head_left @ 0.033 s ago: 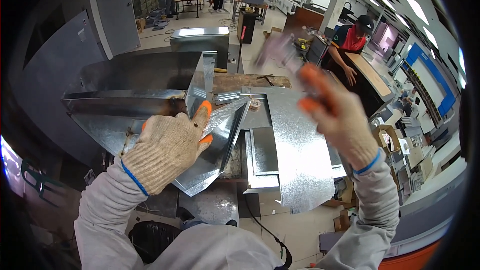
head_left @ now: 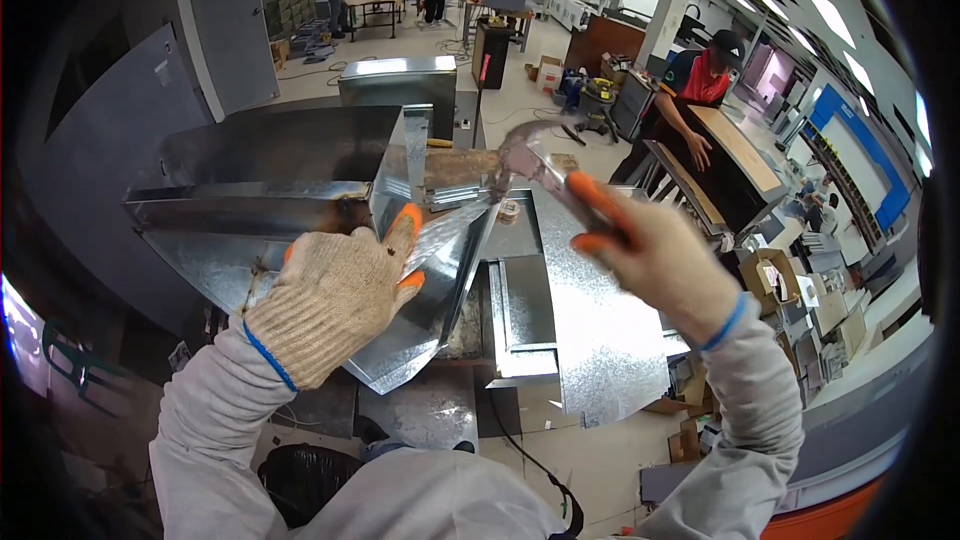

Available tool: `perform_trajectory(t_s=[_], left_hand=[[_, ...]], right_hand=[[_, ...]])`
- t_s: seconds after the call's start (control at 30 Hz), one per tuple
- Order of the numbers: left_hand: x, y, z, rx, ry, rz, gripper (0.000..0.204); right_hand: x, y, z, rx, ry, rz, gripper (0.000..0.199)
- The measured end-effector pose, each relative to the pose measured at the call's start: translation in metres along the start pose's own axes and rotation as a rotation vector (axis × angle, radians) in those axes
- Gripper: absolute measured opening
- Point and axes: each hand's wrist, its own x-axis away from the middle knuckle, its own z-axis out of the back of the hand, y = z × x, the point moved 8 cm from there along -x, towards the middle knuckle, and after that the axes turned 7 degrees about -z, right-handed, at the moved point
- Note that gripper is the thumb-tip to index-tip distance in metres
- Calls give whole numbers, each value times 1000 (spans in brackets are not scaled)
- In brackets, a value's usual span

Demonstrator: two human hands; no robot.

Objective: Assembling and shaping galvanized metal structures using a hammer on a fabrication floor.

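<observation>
My right hand, in a knit glove with orange fingertips, is closed around the orange and black handle of a claw hammer. The hammer's head, slightly blurred, is near the far upper corner of a bent sheet-metal piece; whether they touch I cannot tell. My left hand, gloved alike, grips that piece by its near-left side, thumb and forefinger apart on the metal. Just beyond the left hand stands a large open sheet-metal box, with a darkened patch at its corner.
To the right lies a flat galvanized sheet beside a metal frame. A small tape roll rests near the wooden bench top. Another metal box stands behind. A person handles a dark cabinet at right.
My right hand has brought the hammer down and left, so its head is now near the metal piece's upper corner. My left hand has stayed in place.
</observation>
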Motion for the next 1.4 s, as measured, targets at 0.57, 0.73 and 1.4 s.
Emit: perform_trajectory(t_s=[0.57, 0.73, 1.4], left_hand=[[8, -4, 5, -39, 86, 22, 64], [2, -6, -2, -27, 14, 15, 64], [2, -15, -8, -24, 10, 70, 70]], right_hand=[[6, 12, -26, -53, -272, -214, 54], [10, 1, -1, 76, -14, -96, 56], [25, -19, 24, -205, 264, 37, 65]])
